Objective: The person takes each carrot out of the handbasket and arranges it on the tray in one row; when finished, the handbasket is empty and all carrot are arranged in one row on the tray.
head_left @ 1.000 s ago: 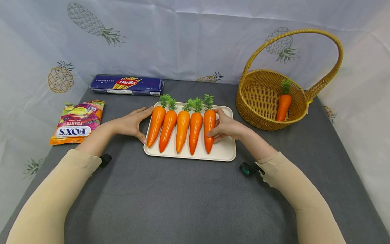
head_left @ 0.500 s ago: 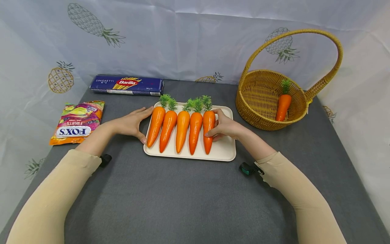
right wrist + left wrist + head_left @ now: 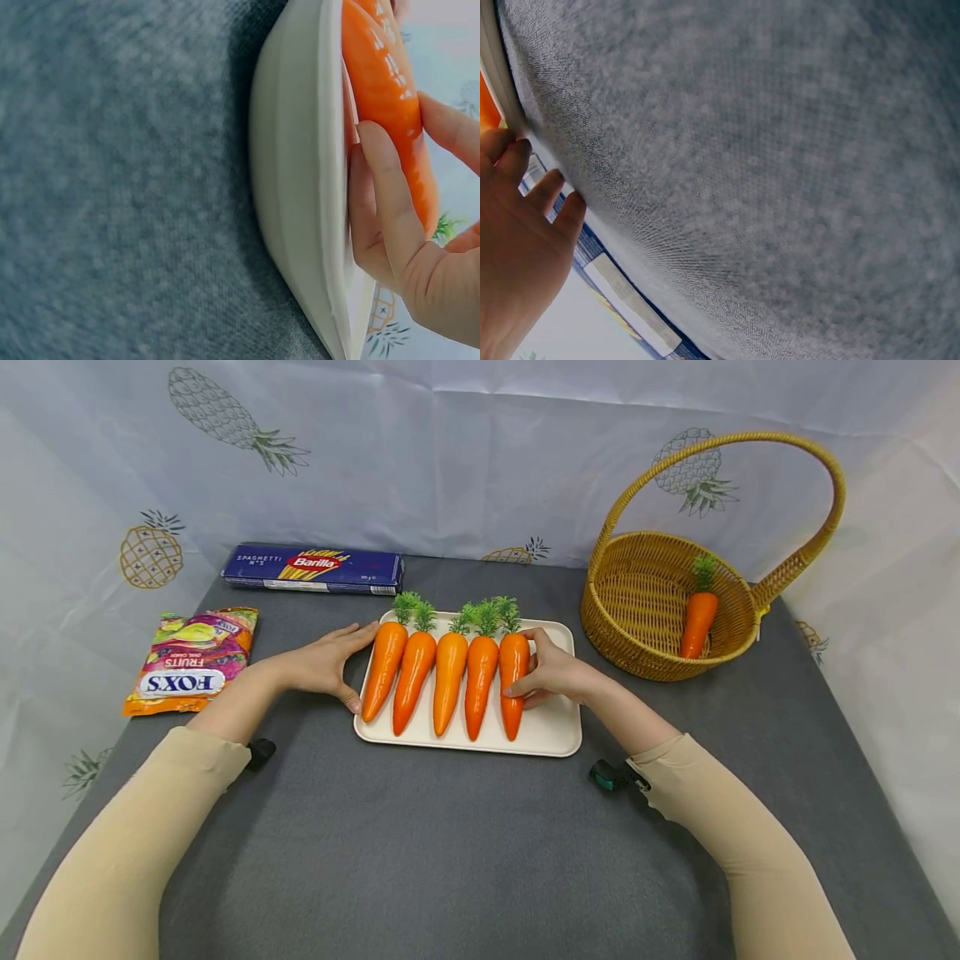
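Observation:
Several orange carrots with green tops lie side by side, tips toward me, on a cream tray (image 3: 553,733). My right hand (image 3: 557,670) pinches the rightmost carrot (image 3: 513,662) between thumb and fingers from its right side. In the right wrist view, the fingers (image 3: 386,180) reach over the tray rim onto the carrot's glossy side. At the tray's left edge, my left hand (image 3: 321,665) rests with thumb and fingers spread, beside the leftmost carrot (image 3: 384,670). The left wrist view shows that hand's extended fingers (image 3: 570,217) near the tray rim (image 3: 501,75).
A wicker basket (image 3: 637,647) with a tall handle stands back right, with one carrot (image 3: 699,622) inside. A blue spaghetti box (image 3: 311,568) lies at the back left. A candy bag (image 3: 191,662) lies beyond the left forearm. A pineapple-print cloth (image 3: 487,468) hangs behind the grey table (image 3: 450,852).
The rightmost carrot has shifted slightly left toward its neighbour, with the right hand's fingers on it. The left hand has stayed put at the tray's edge.

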`<state>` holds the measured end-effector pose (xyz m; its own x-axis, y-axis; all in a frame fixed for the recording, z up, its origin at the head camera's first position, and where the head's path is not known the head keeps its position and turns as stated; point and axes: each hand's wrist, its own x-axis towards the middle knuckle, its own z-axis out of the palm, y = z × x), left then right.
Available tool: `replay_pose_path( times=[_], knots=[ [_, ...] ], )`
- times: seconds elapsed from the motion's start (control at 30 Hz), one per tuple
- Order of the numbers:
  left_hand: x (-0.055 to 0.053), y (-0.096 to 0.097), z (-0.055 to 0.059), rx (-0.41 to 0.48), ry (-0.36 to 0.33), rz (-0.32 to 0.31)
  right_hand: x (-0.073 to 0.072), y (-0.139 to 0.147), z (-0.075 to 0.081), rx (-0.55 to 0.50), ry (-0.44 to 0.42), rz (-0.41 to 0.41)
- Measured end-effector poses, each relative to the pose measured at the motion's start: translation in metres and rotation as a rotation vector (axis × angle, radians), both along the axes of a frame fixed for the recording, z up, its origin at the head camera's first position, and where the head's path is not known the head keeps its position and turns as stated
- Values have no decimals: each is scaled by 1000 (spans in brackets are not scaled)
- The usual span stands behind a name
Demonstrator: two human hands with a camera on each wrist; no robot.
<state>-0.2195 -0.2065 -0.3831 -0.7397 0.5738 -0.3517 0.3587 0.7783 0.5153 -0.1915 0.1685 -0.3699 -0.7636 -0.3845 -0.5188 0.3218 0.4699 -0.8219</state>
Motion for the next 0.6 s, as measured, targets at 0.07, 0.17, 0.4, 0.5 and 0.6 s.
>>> replay_pose_path(
  times=[0.07, 0.17, 0.4, 0.5, 0.6],
  knots=[
    [0, 0, 0, 0, -1, 0, 0, 0, 0, 18, 6, 0],
    [0, 0, 0, 0, 0, -1, 0, -1, 0, 49, 17, -1],
    [0, 0, 0, 1, -1, -3, 0, 0, -1, 69, 33, -2],
    [-1, 0, -1, 1, -2, -1, 0, 1, -1, 63, 46, 4],
    [-1, -1, -1, 2, 0, 1, 1, 2, 1, 49, 52, 11]
  ],
)
